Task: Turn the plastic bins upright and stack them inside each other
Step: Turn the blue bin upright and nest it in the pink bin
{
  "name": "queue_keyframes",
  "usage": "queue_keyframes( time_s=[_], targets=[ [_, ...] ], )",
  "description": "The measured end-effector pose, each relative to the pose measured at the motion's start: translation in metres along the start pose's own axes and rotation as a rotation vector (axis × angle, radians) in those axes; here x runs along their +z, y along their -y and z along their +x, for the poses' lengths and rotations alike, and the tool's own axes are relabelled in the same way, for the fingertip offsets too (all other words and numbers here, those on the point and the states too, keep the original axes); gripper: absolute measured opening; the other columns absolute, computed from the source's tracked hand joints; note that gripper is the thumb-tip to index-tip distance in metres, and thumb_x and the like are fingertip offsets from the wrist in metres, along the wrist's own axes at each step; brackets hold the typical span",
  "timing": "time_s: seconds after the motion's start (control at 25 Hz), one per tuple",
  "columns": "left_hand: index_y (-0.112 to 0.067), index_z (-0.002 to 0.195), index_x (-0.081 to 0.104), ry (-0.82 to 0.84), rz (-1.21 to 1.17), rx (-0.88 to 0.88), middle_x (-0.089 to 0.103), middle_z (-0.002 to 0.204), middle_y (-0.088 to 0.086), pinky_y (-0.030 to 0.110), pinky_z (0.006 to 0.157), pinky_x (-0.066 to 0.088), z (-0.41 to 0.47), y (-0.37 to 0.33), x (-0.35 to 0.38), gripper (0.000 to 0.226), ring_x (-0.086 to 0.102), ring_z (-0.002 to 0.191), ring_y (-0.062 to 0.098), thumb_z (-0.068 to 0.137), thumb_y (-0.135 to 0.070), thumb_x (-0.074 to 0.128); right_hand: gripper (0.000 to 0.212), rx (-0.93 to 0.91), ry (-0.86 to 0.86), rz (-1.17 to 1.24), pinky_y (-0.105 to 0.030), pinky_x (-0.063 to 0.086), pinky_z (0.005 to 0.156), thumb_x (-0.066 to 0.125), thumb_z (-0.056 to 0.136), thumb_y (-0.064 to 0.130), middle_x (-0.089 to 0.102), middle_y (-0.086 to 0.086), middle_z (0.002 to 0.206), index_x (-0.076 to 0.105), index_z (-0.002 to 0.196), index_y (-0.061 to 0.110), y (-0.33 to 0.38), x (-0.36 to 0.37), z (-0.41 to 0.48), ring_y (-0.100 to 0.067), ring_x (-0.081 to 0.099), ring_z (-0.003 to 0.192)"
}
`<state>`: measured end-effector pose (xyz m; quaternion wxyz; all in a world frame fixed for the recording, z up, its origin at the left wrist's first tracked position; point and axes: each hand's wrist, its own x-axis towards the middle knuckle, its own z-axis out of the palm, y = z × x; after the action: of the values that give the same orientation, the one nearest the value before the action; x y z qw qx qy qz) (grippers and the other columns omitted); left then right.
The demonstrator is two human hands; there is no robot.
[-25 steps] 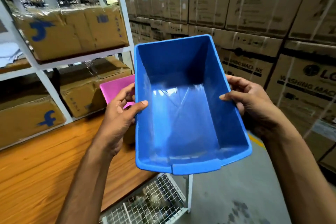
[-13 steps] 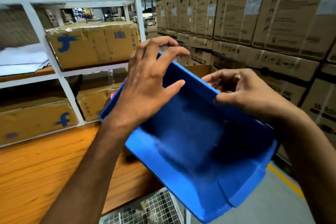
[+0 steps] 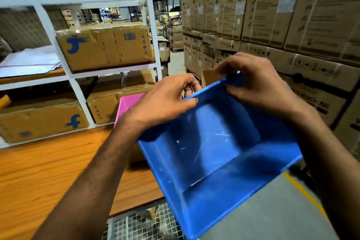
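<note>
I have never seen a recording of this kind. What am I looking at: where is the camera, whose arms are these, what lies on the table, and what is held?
There is no machine here: a person works with bare hands. Every picture comes from one wide-angle camera worn on the person's head, looking forward and down, so the arms reach in from below. The left hand and the right hand both hold a blue plastic bin by its far rim, lifted in the air, its open side toward the camera. On the wooden table a pink bin sits partly hidden behind the left hand. Behind stands a white rack with cardboard boxes; a wire basket shows below the table edge.
</note>
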<state>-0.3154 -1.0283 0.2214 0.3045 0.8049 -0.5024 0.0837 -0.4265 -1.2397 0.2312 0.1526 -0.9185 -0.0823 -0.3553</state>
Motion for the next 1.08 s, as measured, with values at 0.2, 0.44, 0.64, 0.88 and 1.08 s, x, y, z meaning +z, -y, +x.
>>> queue_keyframes(
  time_s=[0.2, 0.44, 0.64, 0.88, 1.08],
  targets=[
    [-0.031, 0.096, 0.062, -0.138, -0.130, -0.078, 0.056, 0.071, -0.012, 0.015, 0.053, 0.037, -0.004, 0.013, -0.001, 0.020, 0.046, 0.054, -0.001, 0.087, -0.014, 0.067, 0.044, 0.075, -0.212, -0.122, -0.042, 0.044, 0.105, 0.071, 0.080, 0.018, 0.060, 0.000, 0.129, 0.066, 0.124, 0.022, 0.013, 0.018, -0.015, -0.025, 0.053, 0.121],
    [-0.038, 0.091, 0.058, -0.473, -0.406, -0.222, 0.057, 0.077, -0.006, 0.031, 0.059, 0.046, -0.012, 0.056, -0.015, 0.026, 0.052, 0.065, 0.009, 0.090, -0.012, 0.064, 0.038, 0.434, -0.488, -0.055, -0.020, 0.035, 0.094, 0.074, 0.081, 0.018, 0.058, -0.002, 0.120, 0.068, 0.118, 0.023, 0.014, 0.041, -0.042, -0.021, 0.053, 0.115],
    [-0.025, 0.098, 0.058, -0.656, -0.566, -0.283, 0.068, 0.098, 0.011, 0.034, 0.069, 0.055, -0.011, 0.083, -0.032, 0.019, 0.064, 0.081, 0.017, 0.091, -0.009, 0.064, 0.042, 0.694, -0.517, 0.452, -0.026, 0.056, 0.087, 0.077, 0.083, 0.020, 0.067, 0.004, 0.112, 0.063, 0.121, 0.027, 0.014, 0.075, -0.016, -0.001, 0.064, 0.087],
    [-0.022, 0.104, 0.058, -0.707, -0.701, -0.436, 0.068, 0.100, 0.014, 0.033, 0.069, 0.058, -0.029, 0.130, -0.046, 0.018, 0.068, 0.082, 0.018, 0.095, -0.008, 0.066, 0.035, 0.767, -0.193, 0.944, -0.021, 0.058, 0.069, 0.063, 0.095, -0.001, 0.072, 0.003, 0.103, 0.068, 0.125, 0.016, 0.026, 0.099, 0.031, 0.003, 0.071, 0.082],
    [-0.012, 0.109, 0.063, -0.630, -0.873, -0.634, 0.074, 0.086, 0.003, 0.027, 0.057, 0.059, -0.035, 0.174, -0.085, 0.016, 0.073, 0.064, 0.007, 0.096, -0.020, 0.069, 0.033, 0.766, 0.037, 1.157, -0.025, 0.061, 0.069, 0.064, 0.096, 0.007, 0.075, 0.000, 0.109, 0.065, 0.126, 0.021, 0.029, 0.122, 0.079, -0.012, 0.070, 0.095]
  ],
)
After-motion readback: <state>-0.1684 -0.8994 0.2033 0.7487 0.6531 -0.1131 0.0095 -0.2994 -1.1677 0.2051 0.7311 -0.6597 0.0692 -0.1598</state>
